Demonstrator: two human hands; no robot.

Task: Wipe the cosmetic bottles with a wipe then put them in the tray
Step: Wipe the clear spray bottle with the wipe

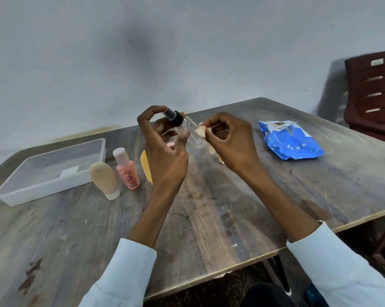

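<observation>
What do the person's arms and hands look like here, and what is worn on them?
Both hands, left hand and right hand, are bare: no gloves, rings or watch visible. Each forearm ends in a pale blue long sleeve, left sleeve and right sleeve, pushed back from the wrists.

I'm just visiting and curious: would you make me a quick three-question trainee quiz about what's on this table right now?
1. True or false: the clear tray already holds a bottle.
2. Which hand pinches the wipe: A) left hand B) right hand?
3. Fill in: the clear bottle being cleaned has a ____ dropper cap.

Key: 1 false, no bottle lies in it; the pink bottle and beige tube stand beside it. 2 B. 3 black.
</observation>
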